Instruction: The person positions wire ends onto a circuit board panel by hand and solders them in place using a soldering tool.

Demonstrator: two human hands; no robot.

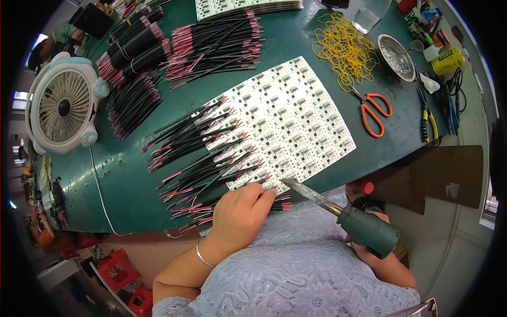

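Note:
My left hand [240, 214] is closed at the lower edge of a white circuit board panel [311, 121], fingertips pinched over a black cable mostly hidden beneath them. Short black cables [195, 142] with red and white wire ends lie in a row along the panel's left side, their inner ends on its pads. In my right hand [379, 216] is a soldering iron [364, 227] with a green handle. Its metal tip rests at or just above the panel's lower edge, right of my left fingertips. The handle hides most of my right fingers.
Cable bundles [132, 53] and a loose cable pile [216, 47] lie at the back left, by a fan [63, 108]. Yellow rubber bands [346, 50], orange-handled scissors [376, 113], a metal dish [396, 57] and pliers [428, 119] lie to the right. More panels [248, 6] are stacked behind.

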